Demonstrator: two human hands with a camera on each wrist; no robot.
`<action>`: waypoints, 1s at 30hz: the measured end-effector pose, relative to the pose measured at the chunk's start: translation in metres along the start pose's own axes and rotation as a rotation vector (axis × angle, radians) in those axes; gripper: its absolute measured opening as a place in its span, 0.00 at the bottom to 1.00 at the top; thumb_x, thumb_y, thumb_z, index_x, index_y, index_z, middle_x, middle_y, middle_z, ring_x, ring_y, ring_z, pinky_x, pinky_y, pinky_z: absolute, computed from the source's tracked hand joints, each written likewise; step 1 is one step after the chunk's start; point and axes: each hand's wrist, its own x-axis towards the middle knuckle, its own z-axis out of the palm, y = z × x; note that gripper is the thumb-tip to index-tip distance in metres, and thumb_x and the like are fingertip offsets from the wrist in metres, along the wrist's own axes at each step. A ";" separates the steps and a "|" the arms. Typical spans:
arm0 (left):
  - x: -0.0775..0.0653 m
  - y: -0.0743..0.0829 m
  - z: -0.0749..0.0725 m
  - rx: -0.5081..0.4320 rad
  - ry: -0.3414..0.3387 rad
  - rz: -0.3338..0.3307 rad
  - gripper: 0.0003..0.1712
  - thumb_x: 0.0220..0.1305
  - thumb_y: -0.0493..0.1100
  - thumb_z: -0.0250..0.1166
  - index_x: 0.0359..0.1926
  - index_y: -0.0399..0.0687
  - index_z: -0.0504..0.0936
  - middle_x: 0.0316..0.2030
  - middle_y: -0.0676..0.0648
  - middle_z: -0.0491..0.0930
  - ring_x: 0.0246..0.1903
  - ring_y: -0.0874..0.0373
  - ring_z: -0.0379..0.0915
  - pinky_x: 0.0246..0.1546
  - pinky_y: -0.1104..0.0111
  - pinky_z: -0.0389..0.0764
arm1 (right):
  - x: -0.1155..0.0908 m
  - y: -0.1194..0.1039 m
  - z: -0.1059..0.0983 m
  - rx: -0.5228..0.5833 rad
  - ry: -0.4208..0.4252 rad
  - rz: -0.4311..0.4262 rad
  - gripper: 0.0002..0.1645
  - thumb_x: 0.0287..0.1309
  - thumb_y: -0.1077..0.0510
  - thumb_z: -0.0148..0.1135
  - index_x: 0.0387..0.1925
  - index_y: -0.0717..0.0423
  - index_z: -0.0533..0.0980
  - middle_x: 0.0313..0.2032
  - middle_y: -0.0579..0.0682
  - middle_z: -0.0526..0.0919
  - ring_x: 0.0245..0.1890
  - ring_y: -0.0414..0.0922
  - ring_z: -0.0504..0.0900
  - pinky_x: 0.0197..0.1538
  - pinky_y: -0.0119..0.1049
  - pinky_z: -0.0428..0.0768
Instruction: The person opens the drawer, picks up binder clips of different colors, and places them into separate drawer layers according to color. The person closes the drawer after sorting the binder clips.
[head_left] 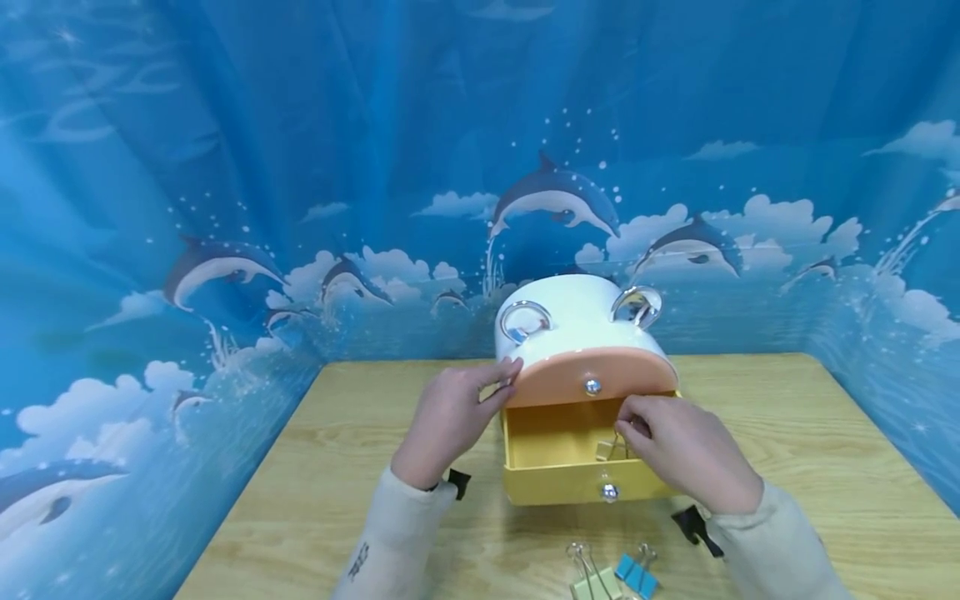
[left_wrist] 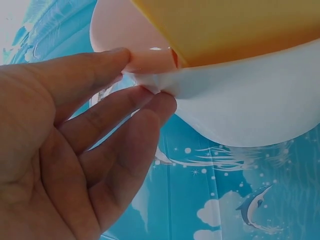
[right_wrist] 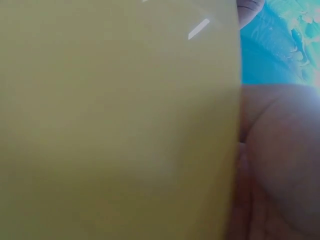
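A small white drawer box (head_left: 577, 312) stands on the table with two silver ring ears on its top. Its pink upper drawer (head_left: 551, 380) is closed, and the yellow lower drawer (head_left: 555, 485) is pulled out. My left hand (head_left: 450, 417) pinches the box's left front edge, thumb at the pink front and fingers against the white shell (left_wrist: 240, 105). Reaching over the yellow drawer, my right hand (head_left: 693, 446) pinches the wire handle of a pale yellow binder clip (head_left: 604, 451) inside it. The drawer's front wall (right_wrist: 115, 120) fills most of the right wrist view.
In front of the drawer lie a pale yellow-green binder clip (head_left: 596, 585) and a blue binder clip (head_left: 636, 575). Black straps hang beside both wrists. A blue dolphin-print curtain (head_left: 420, 167) surrounds the wooden table (head_left: 322, 483) at the back and sides.
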 end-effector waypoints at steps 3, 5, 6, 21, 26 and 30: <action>-0.001 0.001 0.001 0.010 -0.003 -0.003 0.19 0.64 0.52 0.62 0.57 0.65 0.77 0.52 0.60 0.79 0.45 0.65 0.79 0.43 0.69 0.80 | -0.004 -0.005 -0.004 -0.027 0.055 -0.007 0.08 0.64 0.53 0.56 0.28 0.43 0.75 0.15 0.38 0.66 0.14 0.37 0.63 0.20 0.32 0.62; -0.002 0.000 0.003 0.013 -0.003 -0.009 0.20 0.64 0.52 0.62 0.57 0.66 0.77 0.52 0.60 0.79 0.45 0.64 0.79 0.43 0.70 0.80 | -0.009 -0.012 -0.009 -0.037 0.102 -0.021 0.09 0.64 0.53 0.55 0.27 0.41 0.73 0.15 0.37 0.65 0.14 0.36 0.63 0.20 0.31 0.62; -0.002 0.000 0.003 0.011 -0.001 -0.012 0.20 0.64 0.52 0.62 0.57 0.66 0.77 0.52 0.60 0.79 0.45 0.64 0.79 0.43 0.70 0.80 | -0.012 -0.015 -0.012 -0.038 0.121 -0.031 0.09 0.65 0.52 0.55 0.27 0.39 0.72 0.14 0.36 0.65 0.14 0.35 0.62 0.20 0.31 0.62; -0.002 0.000 0.003 -0.018 0.024 -0.008 0.21 0.64 0.51 0.63 0.58 0.67 0.76 0.52 0.60 0.79 0.45 0.65 0.79 0.42 0.72 0.80 | -0.039 -0.064 0.001 0.049 -0.196 -0.562 0.04 0.63 0.46 0.59 0.32 0.35 0.75 0.25 0.26 0.70 0.24 0.25 0.68 0.27 0.24 0.71; -0.001 0.000 0.003 -0.025 0.011 -0.020 0.22 0.64 0.52 0.62 0.59 0.68 0.75 0.53 0.61 0.78 0.47 0.65 0.78 0.44 0.71 0.80 | -0.035 -0.073 0.031 -0.080 -0.274 -0.670 0.07 0.58 0.47 0.63 0.28 0.40 0.74 0.21 0.31 0.67 0.20 0.29 0.66 0.22 0.25 0.66; -0.001 0.000 0.004 -0.033 0.006 -0.021 0.22 0.64 0.52 0.61 0.59 0.68 0.74 0.53 0.61 0.78 0.47 0.65 0.78 0.44 0.71 0.80 | -0.034 -0.068 0.045 -0.133 -0.230 -0.586 0.10 0.51 0.47 0.68 0.28 0.42 0.74 0.22 0.33 0.69 0.21 0.31 0.69 0.21 0.28 0.67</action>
